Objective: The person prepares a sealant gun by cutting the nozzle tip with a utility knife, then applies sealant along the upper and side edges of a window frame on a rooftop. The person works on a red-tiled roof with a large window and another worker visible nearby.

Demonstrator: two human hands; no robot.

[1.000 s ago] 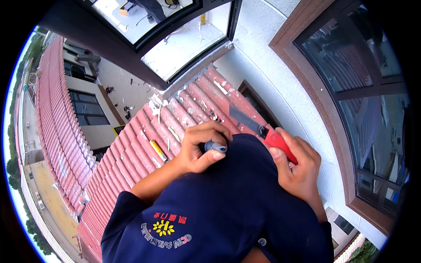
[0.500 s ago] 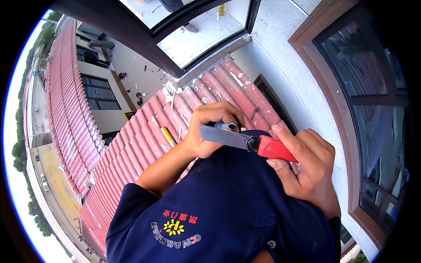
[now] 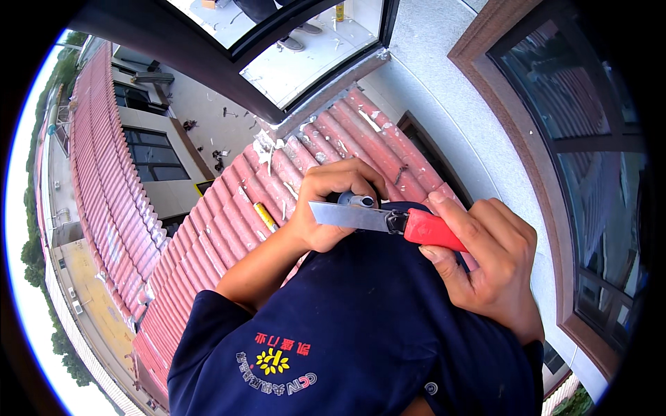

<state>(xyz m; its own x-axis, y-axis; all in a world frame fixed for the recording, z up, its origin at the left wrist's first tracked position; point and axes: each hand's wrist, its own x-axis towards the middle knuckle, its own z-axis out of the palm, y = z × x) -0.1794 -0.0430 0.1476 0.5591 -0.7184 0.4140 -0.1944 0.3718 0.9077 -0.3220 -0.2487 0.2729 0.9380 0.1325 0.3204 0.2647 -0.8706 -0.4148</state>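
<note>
My right hand grips a utility knife by its red handle, thumb below and index finger along the top. Its broad grey blade points left, passing across my left hand. The fingers of that hand are wrapped round a grey nozzle with an open round tip, just above the blade. What the nozzle joins to is hidden by my fist and the blade. Whether the blade touches the nozzle I cannot tell.
Below me slopes a red ribbed tile roof, with a yellow tube and pale scraps on it. A dark-framed glass window stands ahead, a person's shoes behind it. A brown-framed window is on the right wall.
The knife has shifted slightly left, its blade still across my left hand. Behind the glass, more of the person's legs and shoes shows. My view has tilted a little.
</note>
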